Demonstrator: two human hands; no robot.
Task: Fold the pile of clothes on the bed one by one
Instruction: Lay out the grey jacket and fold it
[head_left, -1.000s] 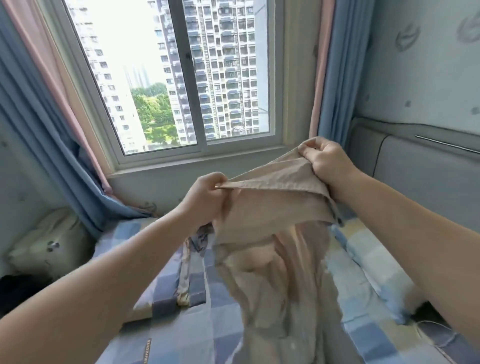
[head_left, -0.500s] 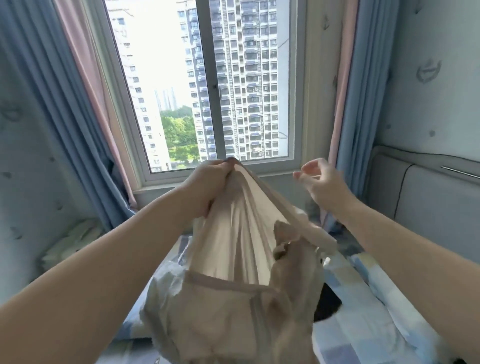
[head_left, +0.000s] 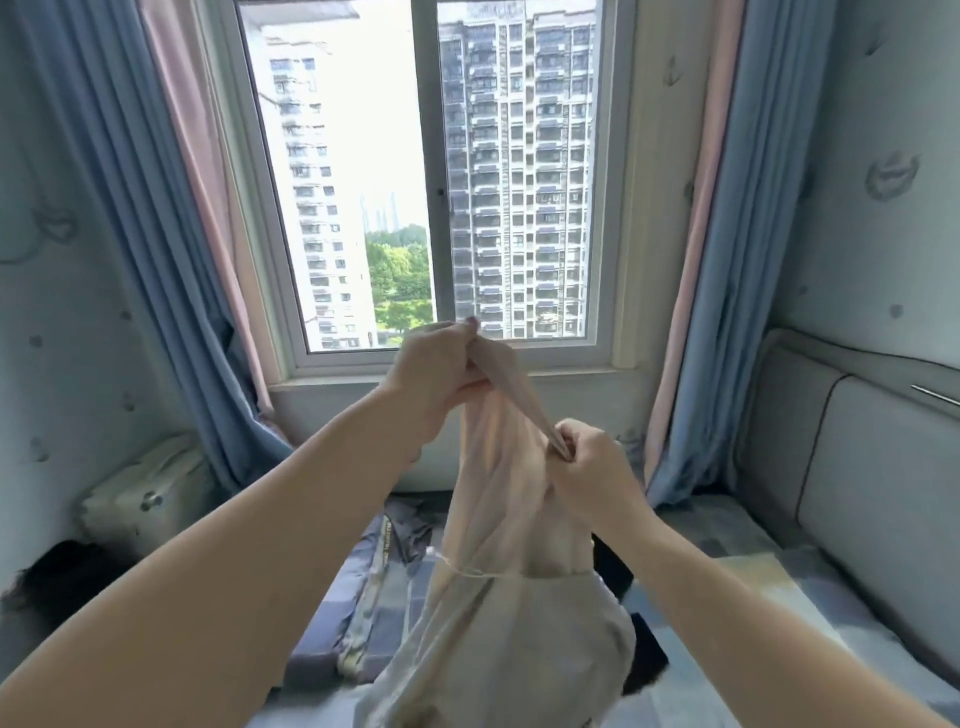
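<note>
Fingers (head_left: 448, 340) of the left hand (head_left: 434, 379): curled tight round the top edge of the beige garment (head_left: 511, 634), bunching it; fingers (head_left: 570, 439) of the right hand (head_left: 597, 470): pinched on the same edge, just below and to the right, the hem taut between the two grips. Window (head_left: 415, 182): directly behind the fingers. Bed (head_left: 737, 587), checked sheet: well below them. Beige garment: hangs from both grips, its lower folds dropping out of view; held high, by judgement, so its own weight pulls it straight and an edge can be found before folding. Remaining clothes (head_left: 402, 535), grey-blue, with a dark piece (head_left: 641, 665): on the sheet beneath the hanging cloth, not yet folded. Thin cord (head_left: 467, 570): loose across the garment, below both grips. Change from half a second earlier: the right hand was then spread and off the cloth, out to the right; now it has closed on the edge, while the left keeps its hold
</note>
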